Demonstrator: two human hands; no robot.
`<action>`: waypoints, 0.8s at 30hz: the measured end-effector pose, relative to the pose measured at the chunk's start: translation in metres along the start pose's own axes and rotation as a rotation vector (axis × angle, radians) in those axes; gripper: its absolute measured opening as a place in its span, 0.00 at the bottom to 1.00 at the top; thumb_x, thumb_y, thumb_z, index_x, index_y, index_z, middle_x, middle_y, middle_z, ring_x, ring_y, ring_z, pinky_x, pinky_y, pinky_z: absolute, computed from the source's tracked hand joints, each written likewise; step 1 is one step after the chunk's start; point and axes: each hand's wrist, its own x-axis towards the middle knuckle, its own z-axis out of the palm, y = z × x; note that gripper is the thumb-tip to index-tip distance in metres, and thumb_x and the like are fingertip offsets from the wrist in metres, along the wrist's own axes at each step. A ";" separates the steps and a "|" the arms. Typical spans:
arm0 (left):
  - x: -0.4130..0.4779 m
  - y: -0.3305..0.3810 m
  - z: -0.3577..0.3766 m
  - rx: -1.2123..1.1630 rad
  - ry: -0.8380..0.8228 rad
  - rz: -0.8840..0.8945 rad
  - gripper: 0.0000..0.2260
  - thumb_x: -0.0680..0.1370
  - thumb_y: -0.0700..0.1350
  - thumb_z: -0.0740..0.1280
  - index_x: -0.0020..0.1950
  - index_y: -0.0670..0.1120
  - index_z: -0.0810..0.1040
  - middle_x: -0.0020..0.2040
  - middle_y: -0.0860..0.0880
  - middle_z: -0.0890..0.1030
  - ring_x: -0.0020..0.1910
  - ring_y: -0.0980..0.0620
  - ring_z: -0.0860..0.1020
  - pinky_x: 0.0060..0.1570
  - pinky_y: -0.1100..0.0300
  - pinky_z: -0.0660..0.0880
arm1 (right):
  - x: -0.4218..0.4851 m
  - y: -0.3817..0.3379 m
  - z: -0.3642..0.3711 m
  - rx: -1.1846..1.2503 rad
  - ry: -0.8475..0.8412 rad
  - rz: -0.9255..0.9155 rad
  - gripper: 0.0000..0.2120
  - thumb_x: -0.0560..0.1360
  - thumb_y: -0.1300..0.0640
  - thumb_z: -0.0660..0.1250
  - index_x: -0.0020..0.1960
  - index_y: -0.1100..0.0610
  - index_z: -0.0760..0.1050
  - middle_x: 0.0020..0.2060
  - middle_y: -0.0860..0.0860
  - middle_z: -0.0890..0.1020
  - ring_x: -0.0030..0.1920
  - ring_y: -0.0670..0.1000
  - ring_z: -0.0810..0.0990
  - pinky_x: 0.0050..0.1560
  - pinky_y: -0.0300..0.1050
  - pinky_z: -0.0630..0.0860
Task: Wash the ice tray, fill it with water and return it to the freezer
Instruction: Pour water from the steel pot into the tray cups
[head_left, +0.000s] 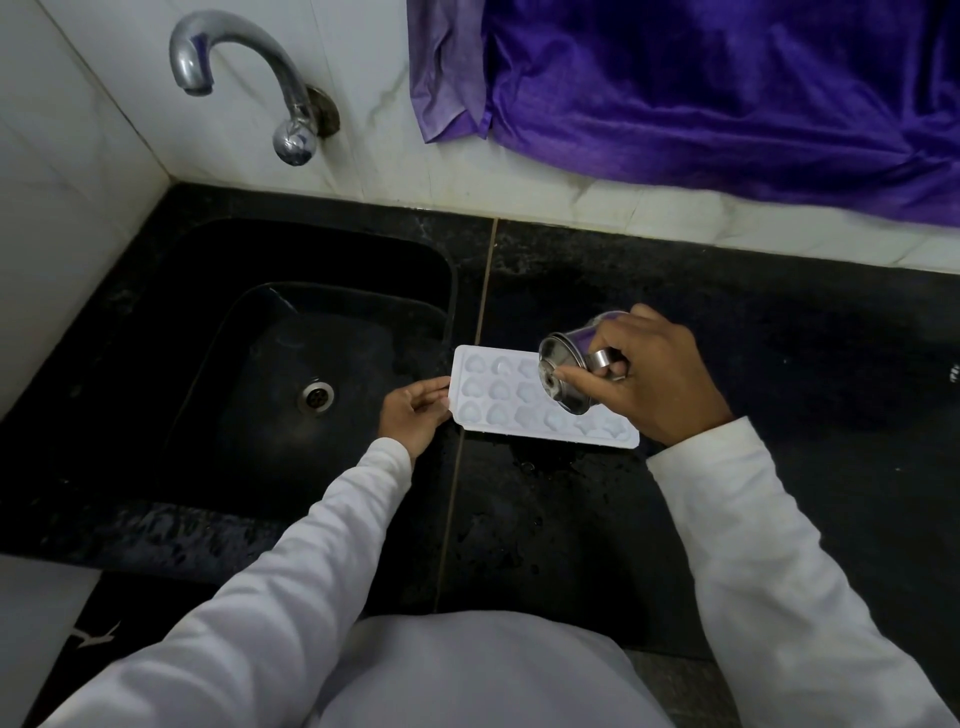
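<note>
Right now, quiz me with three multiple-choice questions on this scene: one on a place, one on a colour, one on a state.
1. Where does the ice tray lie?
A. in the sink
B. on the counter right of the sink
C. under the tap

2. What colour is the cloth on the wall?
A. purple
B. green
C. yellow

3. How is the steel cup held?
A. upright
B. upside down on the counter
C. tipped over the tray

Answers: B, it lies on the black counter; A, purple folds; C, the right hand tilts its mouth over the tray.

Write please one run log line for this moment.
step: filling | right hand: tips steel cup over ice tray | left hand: steadies tray end | tray: on counter beside sink
</note>
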 end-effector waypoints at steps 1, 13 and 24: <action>0.000 0.001 0.000 0.000 0.001 -0.002 0.13 0.77 0.30 0.67 0.59 0.41 0.81 0.48 0.48 0.85 0.47 0.57 0.84 0.48 0.67 0.80 | 0.000 0.000 0.000 0.004 0.002 0.000 0.16 0.67 0.47 0.72 0.33 0.57 0.70 0.32 0.52 0.78 0.36 0.48 0.69 0.33 0.31 0.60; -0.001 0.000 0.000 -0.007 -0.003 -0.014 0.13 0.77 0.30 0.68 0.59 0.42 0.82 0.49 0.48 0.86 0.48 0.56 0.84 0.50 0.64 0.81 | -0.010 0.007 -0.007 -0.021 0.014 0.033 0.21 0.65 0.53 0.79 0.33 0.52 0.65 0.30 0.46 0.72 0.35 0.48 0.68 0.33 0.32 0.58; 0.000 0.000 0.000 0.018 0.003 -0.005 0.14 0.77 0.30 0.68 0.61 0.39 0.81 0.52 0.43 0.85 0.52 0.49 0.84 0.56 0.58 0.80 | -0.015 0.010 -0.012 -0.032 -0.002 0.039 0.21 0.65 0.53 0.78 0.32 0.53 0.64 0.31 0.45 0.69 0.35 0.47 0.66 0.33 0.32 0.57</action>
